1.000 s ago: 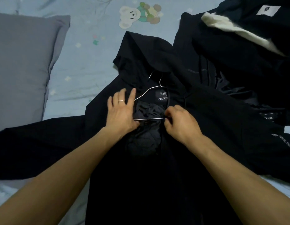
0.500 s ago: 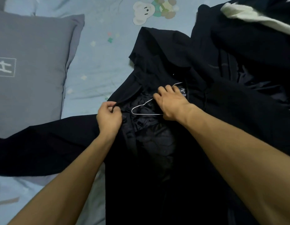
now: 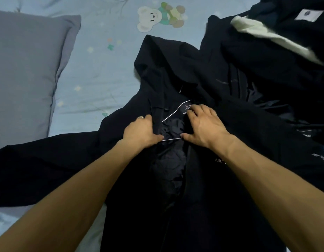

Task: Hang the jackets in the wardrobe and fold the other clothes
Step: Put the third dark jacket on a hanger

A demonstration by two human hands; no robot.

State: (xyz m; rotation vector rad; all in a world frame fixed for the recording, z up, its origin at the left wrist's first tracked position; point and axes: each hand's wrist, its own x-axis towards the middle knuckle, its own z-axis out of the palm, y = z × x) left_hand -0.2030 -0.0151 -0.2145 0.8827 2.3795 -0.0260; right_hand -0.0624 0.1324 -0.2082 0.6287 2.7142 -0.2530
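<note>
At the collar of the black jacket (image 3: 175,179), both hands are working a thin wire hanger (image 3: 173,114) into the neck opening. Left hand (image 3: 142,132) has its fingers tucked out of sight into the front edge, thumb pressed right beside the hanger's lower bar, so I'd call that grip closed on cloth. Right hand (image 3: 205,127) lies spread and flat over the neck label, fingers straight, pressing down, thumb touching the bar's other end.

The jacket lies open, front up, on the bed (image 3: 95,70), hood pointing away, one sleeve trailing off to the left. It looks like a soft, light shell with a crumpled, slick lining, so it will likely sag and slide off wire shoulders. Best hold, I'd judge, is the hanger's hook, hidden now under the collar, once the shoulders are seated.

Room: a grey pillow (image 3: 25,73) sits well apart at left with bare sheet between. On the right a heap of dark clothes (image 3: 266,60) overlaps the jacket's edge, so lifting could drag them.
</note>
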